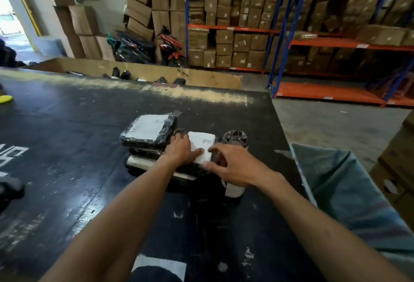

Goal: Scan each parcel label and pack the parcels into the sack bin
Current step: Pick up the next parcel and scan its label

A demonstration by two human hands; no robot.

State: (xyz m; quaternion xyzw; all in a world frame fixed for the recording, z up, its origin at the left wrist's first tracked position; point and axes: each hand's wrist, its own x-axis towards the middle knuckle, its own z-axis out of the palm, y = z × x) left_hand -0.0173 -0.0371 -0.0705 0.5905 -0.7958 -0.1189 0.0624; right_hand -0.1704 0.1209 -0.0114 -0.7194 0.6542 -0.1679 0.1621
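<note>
At the centre of the frame, both hands meet on a small black-wrapped parcel (202, 147) with a white label, lying on the dark table (67, 147). The left hand (181, 149) lies on its left side, fingers curled over the far edge and thumb pressed flat on the label. The right hand (230, 166) comes from the lower right with fingers and thumb bent toward the label's near corner; whether they actually pinch it is hard to tell.

A stack of flat parcels (149, 133) sits just left of it, touching or nearly so, and a wrapped cylinder (236, 139) stands just right. The sack bin (331, 183) opens at the right edge of the frame.

The risk I see: lifting this parcel could drag the neighbouring stack askew or topple the cylinder, since they crowd it. No scanner shows, so binning it unscanned is possible.
</note>
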